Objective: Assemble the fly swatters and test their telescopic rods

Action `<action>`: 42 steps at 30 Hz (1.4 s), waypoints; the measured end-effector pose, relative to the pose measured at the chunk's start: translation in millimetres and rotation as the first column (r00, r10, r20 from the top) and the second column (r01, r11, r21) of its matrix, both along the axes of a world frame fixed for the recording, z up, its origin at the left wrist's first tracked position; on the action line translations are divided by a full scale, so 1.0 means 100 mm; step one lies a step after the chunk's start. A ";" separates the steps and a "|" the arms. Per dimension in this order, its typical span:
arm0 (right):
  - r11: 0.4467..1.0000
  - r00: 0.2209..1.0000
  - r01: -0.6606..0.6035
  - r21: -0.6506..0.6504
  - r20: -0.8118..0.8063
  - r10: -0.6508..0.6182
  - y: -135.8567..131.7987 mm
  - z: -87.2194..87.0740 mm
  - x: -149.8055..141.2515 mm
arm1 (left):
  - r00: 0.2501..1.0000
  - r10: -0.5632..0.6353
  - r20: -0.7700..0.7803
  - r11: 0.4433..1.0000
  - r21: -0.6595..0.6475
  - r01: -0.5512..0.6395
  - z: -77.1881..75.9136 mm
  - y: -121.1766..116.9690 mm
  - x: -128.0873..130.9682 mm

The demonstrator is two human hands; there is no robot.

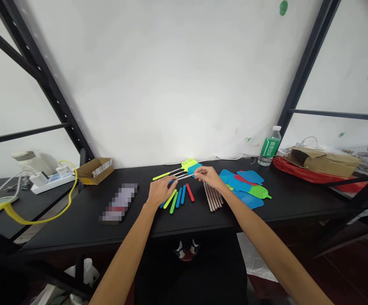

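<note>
My left hand [160, 189] is closed on a blue handle, mostly hidden under its fingers. A thin metal rod [184, 176] runs from that handle to my right hand [208, 176], which pinches its far end. Just behind lie fly swatters with a yellow head [189, 163] and a blue head [194, 168]; one has a yellow handle [161, 176]. Below my hands loose handles lie in a row, among them a green handle [173, 203], a blue handle [183, 195] and a red handle [190, 192]. Several metal rods [213, 199] lie side by side under my right wrist.
Loose blue swatter heads [249, 199] and a green one [260, 192] are piled right of my right forearm. Around the black table [82, 228] are a phone [119, 203], a small cardboard box [95, 171], a water bottle [270, 146] and a yellow cable [71, 197].
</note>
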State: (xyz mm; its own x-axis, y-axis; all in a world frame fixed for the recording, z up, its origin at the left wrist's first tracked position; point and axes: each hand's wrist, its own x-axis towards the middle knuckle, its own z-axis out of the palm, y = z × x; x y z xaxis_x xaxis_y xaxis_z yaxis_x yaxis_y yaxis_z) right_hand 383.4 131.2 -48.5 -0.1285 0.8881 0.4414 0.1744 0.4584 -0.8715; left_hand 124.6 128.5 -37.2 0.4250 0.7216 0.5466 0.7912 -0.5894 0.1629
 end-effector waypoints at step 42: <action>0.534 0.272 0.844 0.043 0.825 -0.496 -0.07 -0.01 0.75 | 0.999 0.041 -0.026 0.998 0.049 -0.040 -0.04 0.05 -0.01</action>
State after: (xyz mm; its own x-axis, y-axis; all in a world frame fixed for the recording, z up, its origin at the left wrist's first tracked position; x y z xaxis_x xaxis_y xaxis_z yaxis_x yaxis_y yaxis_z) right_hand 458.0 124.5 -50.0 0.5109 0.8404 0.1809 0.8369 -0.4382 -0.3280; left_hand 123.7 133.7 -41.6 0.4112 0.7116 0.5697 0.8185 -0.5633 0.1129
